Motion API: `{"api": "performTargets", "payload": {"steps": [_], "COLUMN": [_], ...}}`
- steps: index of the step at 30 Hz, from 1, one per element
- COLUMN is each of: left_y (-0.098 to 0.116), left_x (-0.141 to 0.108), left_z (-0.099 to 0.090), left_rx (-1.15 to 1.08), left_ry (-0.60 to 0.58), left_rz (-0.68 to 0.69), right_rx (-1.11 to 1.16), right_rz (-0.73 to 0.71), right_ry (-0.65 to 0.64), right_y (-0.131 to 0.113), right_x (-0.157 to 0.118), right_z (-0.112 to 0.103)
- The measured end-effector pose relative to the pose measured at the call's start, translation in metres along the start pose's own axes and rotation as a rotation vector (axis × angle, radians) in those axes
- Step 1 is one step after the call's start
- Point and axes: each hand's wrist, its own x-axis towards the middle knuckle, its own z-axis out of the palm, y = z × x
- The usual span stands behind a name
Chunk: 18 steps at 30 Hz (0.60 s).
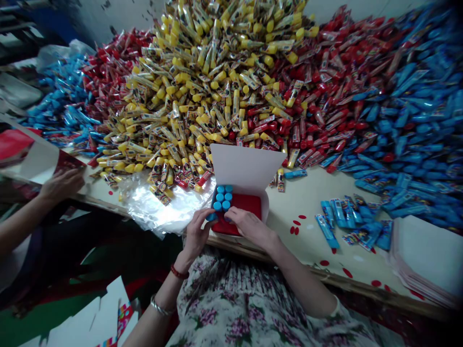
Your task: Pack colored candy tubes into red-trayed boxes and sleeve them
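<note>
In front of me an open box [238,166] with a white raised lid and a red interior stands at the table's front edge. Several blue-capped tubes [224,190] are upright in rows along its left side, caps up. My left hand [197,234] is closed at the box's front left corner, thumb and fingers on a blue-capped tube [211,217]. Over the box's front edge, my right hand [249,225] has its fingers pinched together just below the caps; what they hold, if anything, is hidden. The red floor [249,205] of the box shows on the right.
Large heaps of yellow tubes [188,96], red tubes [325,86] and blue tubes [427,111] fill the table's back. Loose blue packets [347,214] and stacked white cartons [427,255] lie right. Clear plastic [159,212] lies left. Another person's hand [63,185] touches a carton.
</note>
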Motion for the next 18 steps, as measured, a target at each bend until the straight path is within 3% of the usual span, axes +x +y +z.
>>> {"api": "performTargets", "payload": {"steps": [4, 12, 18], "left_y": [-0.006, 0.001, -0.006], "left_x": [0.001, 0.000, 0.003], "left_z": [-0.002, 0.004, 0.004], "left_rx": [0.050, 0.143, 0.122], "left_ry": [-0.033, 0.012, -0.085], "left_rz": [0.065, 0.067, 0.122], "right_rx": [-0.021, 0.202, 0.195], "right_rz": [0.015, 0.066, 0.071], "right_ry": [0.004, 0.174, 0.112], "right_y": [-0.001, 0.018, 0.018], "right_x": [0.003, -0.006, -0.001], "right_z": [0.004, 0.019, 0.013]}}
